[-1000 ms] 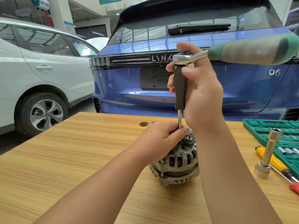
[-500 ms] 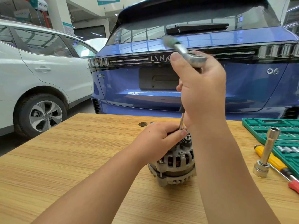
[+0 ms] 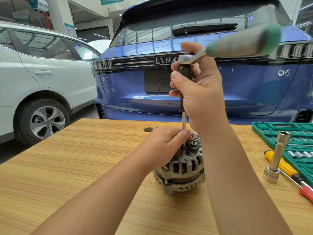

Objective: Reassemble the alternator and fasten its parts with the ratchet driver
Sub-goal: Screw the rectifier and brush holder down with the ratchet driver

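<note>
Wood-grain table (image 3: 67, 167) carried the alternator (image 3: 182, 168), which stood on end near the middle, finned grey housing down, its dark terminal end up. Left hand (image 3: 162, 146) lay curled over the alternator's top left shoulder, fingers wrapped on the casing, thumb tip touching the driver shaft where it met the unit. Right hand (image 3: 201, 92) was raised above it, closed around the black grip of the ratchet driver (image 3: 184, 92), which stood upright; its thin steel shaft ran straight down to a fastener on the alternator's upper face. The exact fastener was hidden between thumb and shaft. Chrome ratchet head sat on top of the driver grip, and the ratchet's green-and-grey handle (image 3: 243, 42) stuck out to the right, motion-blurred.

On the table's right side: a long socket extension (image 3: 277, 155) standing tilted on its wide base, a yellow-handled screwdriver (image 3: 282, 167) lying just behind it, and an open green socket case (image 3: 277, 131) at the far right edge. Small round dark grommet (image 3: 148, 129) sat in the tabletop behind the left hand. Beyond the table stood a blue car (image 3: 237, 92), tail toward the camera, and a white car (image 3: 42, 82) to its left.
</note>
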A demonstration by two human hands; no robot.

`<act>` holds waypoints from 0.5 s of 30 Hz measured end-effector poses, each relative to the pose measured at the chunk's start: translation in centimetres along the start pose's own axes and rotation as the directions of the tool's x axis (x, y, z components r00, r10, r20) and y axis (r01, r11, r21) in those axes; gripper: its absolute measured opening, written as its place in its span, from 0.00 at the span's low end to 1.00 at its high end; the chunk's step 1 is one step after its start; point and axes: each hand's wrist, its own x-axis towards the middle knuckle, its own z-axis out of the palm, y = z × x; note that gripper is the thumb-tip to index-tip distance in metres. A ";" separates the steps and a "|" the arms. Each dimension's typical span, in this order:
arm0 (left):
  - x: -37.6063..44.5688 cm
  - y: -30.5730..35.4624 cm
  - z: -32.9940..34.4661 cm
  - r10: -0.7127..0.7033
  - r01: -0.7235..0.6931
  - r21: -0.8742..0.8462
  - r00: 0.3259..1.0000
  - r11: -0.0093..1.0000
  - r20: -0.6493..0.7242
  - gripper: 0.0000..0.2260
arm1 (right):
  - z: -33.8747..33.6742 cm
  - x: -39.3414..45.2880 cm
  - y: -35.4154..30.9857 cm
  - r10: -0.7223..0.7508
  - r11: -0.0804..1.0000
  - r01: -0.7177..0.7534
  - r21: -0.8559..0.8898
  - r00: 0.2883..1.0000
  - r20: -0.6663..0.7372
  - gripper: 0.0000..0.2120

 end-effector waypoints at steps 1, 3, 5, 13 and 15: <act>0.0 0.0 0.0 -0.002 0.002 -0.003 1.000 1.000 0.000 0.17 | 0.0 0.0 -0.1 0.002 1.000 -0.002 -0.011 1.000 -0.003 0.19; 0.0 -0.1 0.1 -0.008 0.008 -0.012 1.000 1.000 -0.005 0.16 | 0.0 0.0 -0.2 0.041 0.998 -0.040 0.049 0.999 -0.013 0.14; 0.1 -0.2 0.2 -0.009 0.009 -0.013 1.000 1.000 -0.008 0.16 | -0.3 0.2 -0.4 0.111 0.977 -0.109 0.185 0.994 0.000 0.12; 0.2 -0.3 0.2 0.009 -0.009 0.015 1.000 1.000 -0.017 0.14 | -0.3 0.4 -0.3 0.116 0.981 -0.104 0.163 0.991 -0.064 0.13; 0.2 -0.2 0.2 0.013 -0.013 0.017 1.000 1.000 -0.019 0.13 | -0.3 0.4 -0.4 0.073 0.993 -0.066 0.100 0.995 -0.067 0.10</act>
